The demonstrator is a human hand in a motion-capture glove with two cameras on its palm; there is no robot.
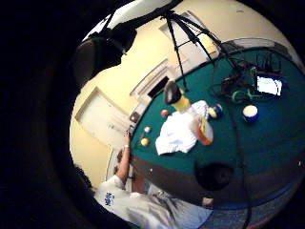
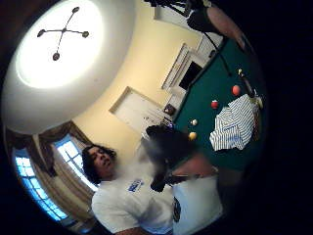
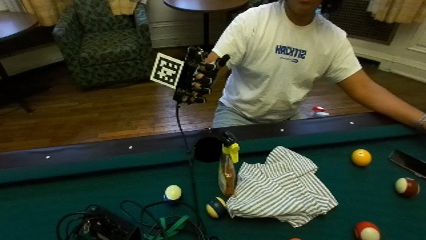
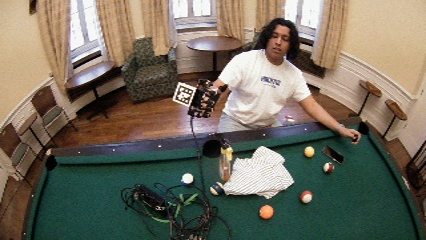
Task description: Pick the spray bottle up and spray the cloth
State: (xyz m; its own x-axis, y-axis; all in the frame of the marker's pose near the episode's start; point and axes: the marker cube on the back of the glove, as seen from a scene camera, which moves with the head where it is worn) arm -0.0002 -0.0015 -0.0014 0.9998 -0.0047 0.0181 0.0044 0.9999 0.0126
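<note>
The spray bottle (image 3: 227,167) is stood upright on the counter (image 3: 80,195), near the rail on the person's side. The cloth (image 3: 283,187) is spread just beside it, touching its base. Two balls (image 3: 172,192) (image 3: 215,207) are set on the bottle's other side. The hand (image 3: 197,75) is raised above the rail, well apart from the bottle.

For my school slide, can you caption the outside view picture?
Gloved right hand raised open above the pool table, spray bottle standing beside the striped cloth.
</note>
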